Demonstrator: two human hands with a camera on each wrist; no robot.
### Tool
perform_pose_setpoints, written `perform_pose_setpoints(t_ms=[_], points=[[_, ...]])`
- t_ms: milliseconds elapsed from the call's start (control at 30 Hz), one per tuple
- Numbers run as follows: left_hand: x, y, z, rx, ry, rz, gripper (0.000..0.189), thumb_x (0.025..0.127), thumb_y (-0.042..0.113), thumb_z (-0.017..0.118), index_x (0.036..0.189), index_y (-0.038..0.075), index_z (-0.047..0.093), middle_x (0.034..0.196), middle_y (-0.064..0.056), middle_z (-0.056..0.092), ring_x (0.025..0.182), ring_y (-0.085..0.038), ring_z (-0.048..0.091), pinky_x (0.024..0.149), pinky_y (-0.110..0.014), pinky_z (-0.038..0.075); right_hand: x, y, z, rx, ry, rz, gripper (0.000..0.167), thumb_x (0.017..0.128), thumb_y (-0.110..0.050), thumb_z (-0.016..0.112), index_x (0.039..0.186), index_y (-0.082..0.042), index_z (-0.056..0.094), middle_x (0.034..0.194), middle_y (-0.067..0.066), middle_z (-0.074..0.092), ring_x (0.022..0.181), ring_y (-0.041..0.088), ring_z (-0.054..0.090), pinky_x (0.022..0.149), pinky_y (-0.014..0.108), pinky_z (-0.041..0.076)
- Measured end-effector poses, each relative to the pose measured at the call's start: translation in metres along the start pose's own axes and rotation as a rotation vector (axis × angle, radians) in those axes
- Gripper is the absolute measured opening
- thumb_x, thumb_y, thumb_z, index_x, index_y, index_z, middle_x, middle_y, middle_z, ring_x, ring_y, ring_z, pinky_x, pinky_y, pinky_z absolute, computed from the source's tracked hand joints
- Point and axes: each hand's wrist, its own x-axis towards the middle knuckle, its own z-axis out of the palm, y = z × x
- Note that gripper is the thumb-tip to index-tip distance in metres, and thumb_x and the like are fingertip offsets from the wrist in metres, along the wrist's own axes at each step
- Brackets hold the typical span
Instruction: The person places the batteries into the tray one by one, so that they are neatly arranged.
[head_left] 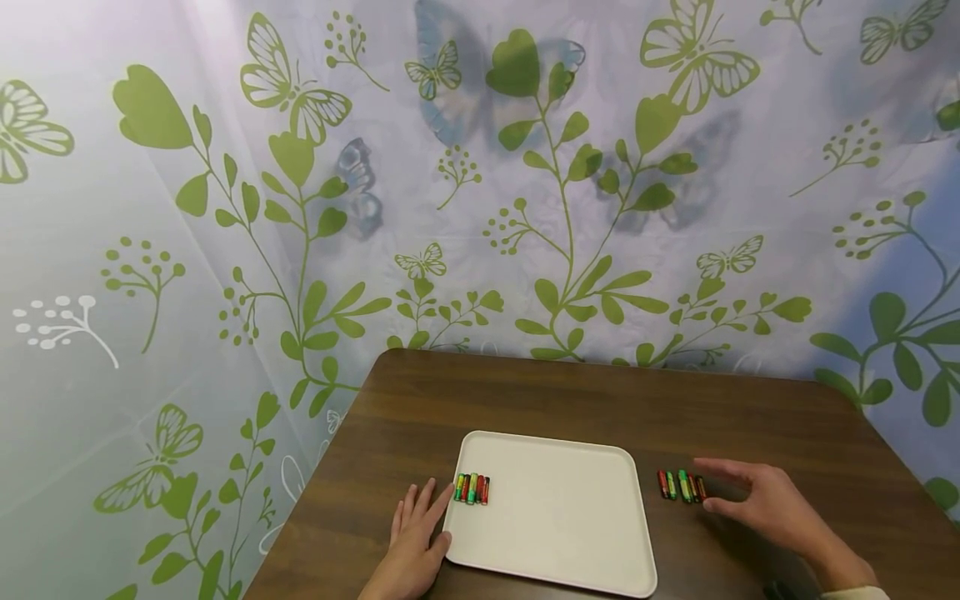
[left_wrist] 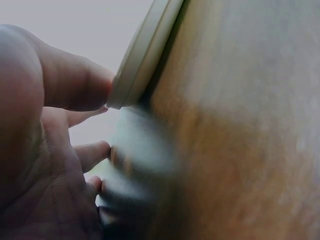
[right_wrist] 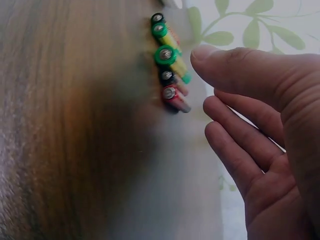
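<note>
A cream tray point(head_left: 558, 508) lies on the table, with a row of batteries point(head_left: 472, 489) side by side along its left edge. They are green, yellow, red and dark. My left hand point(head_left: 414, 537) rests at the tray's left side, fingers spread; in the left wrist view the thumb point(left_wrist: 80, 82) touches the rim. To the right of the tray, several more batteries point(head_left: 686, 487) lie in a row on the wood. Just right of that row is my right hand point(head_left: 772, 507), thumb and fingers apart and nothing between them. The right wrist view shows the battery ends point(right_wrist: 165, 55) near the thumb.
The dark brown wooden table point(head_left: 600, 392) has rounded far corners. Behind it and at the left hangs a pale curtain point(head_left: 465, 250) printed with green leaves and butterflies. A small dark object point(head_left: 783, 590) shows at the bottom edge, below my right wrist.
</note>
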Motion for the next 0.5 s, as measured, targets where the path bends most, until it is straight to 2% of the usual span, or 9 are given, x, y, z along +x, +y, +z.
perform_pose_setpoints(t_ms=[233, 500], points=[[0.001, -0.001, 0.000, -0.004, -0.007, -0.003, 0.068, 0.103, 0.009, 0.064, 0.168, 0.012, 0.045, 0.178, -0.033, 0.019, 0.164, -0.062, -0.004, 0.126, -0.077, -0.010, 0.002, 0.007, 0.007, -0.022, 0.024, -0.001, 0.058, 0.081, -0.037, 0.097, 0.133, -0.016, 0.079, 0.130, 0.012, 0.080, 0.107, 0.002, 0.075, 0.079, 0.022, 0.061], [0.000, -0.001, 0.000, -0.005, 0.002, -0.005, 0.068, 0.103, 0.009, 0.064, 0.168, 0.014, 0.045, 0.179, -0.031, 0.020, 0.165, -0.061, -0.004, 0.127, -0.076, -0.009, 0.002, 0.012, 0.015, -0.060, 0.032, -0.017, 0.054, 0.081, -0.034, 0.097, 0.131, -0.019, 0.080, 0.128, 0.009, 0.081, 0.109, 0.007, 0.076, 0.081, 0.025, 0.062]])
